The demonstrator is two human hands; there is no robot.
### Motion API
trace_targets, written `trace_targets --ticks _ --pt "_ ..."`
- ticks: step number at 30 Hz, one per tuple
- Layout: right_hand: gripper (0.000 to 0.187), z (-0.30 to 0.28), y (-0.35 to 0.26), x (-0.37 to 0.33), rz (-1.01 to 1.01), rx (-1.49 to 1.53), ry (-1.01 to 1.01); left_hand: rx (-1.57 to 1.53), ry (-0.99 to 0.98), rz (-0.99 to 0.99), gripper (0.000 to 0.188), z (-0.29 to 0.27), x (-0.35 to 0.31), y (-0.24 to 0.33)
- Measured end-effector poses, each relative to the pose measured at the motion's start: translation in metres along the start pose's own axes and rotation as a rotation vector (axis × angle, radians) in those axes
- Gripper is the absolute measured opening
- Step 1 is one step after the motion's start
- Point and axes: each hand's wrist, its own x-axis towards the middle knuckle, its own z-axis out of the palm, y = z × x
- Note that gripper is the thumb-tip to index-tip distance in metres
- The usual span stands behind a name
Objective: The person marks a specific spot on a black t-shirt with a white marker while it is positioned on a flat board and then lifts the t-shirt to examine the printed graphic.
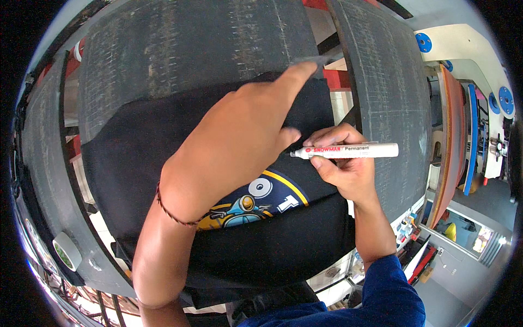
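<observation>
A black T-shirt [272, 250] lies spread on a dark grey worn board. Its round print [280, 188] shows a blue scooter with a yellow border, partly hidden under my left forearm. My left hand [239, 120] reaches across the shirt, index finger stretched toward the far right and thumb apart from it. A faint grey smear shows at that fingertip; what it is I cannot make out. In my right hand [348, 169] is a white marker [381, 150], pinched between thumb and fingers. Its uncapped dark tip points left, close to the black cloth near my left thumb.
Another dark grey board [389, 103] runs along the right across a gap, and one more [46, 163] lies at the left. A white roll [66, 252] stands on the left board. At the far right are a cream machine frame [463, 46] with blue knobs and upright panels [452, 147].
</observation>
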Motion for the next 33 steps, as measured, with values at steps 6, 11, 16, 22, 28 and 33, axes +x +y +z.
trace_targets --ticks 6,11,16,22,28,33 --pt "0.02 0.001 -0.005 0.004 -0.009 -0.124 -0.052 0.155 -0.044 -0.025 0.087 0.002 -0.009 -0.002" --pt "0.018 0.002 -0.006 0.002 0.018 -0.123 -0.017 0.159 -0.038 -0.024 0.088 0.003 -0.008 0.0" --pt "0.017 0.001 -0.003 0.003 -0.02 -0.126 -0.027 0.16 -0.043 -0.03 0.088 0.003 -0.008 0.0" --pt "0.015 -0.002 -0.005 0.004 -0.06 -0.161 -0.087 0.158 -0.04 -0.02 0.088 0.003 -0.008 -0.001" --pt "0.014 -0.009 0.0 0.007 -0.145 -0.179 -0.147 0.127 -0.047 -0.023 0.089 0.002 -0.008 -0.001" --pt "0.012 -0.013 -0.001 0.011 -0.214 -0.163 -0.232 0.127 -0.025 0.001 0.089 0.003 -0.008 -0.003"
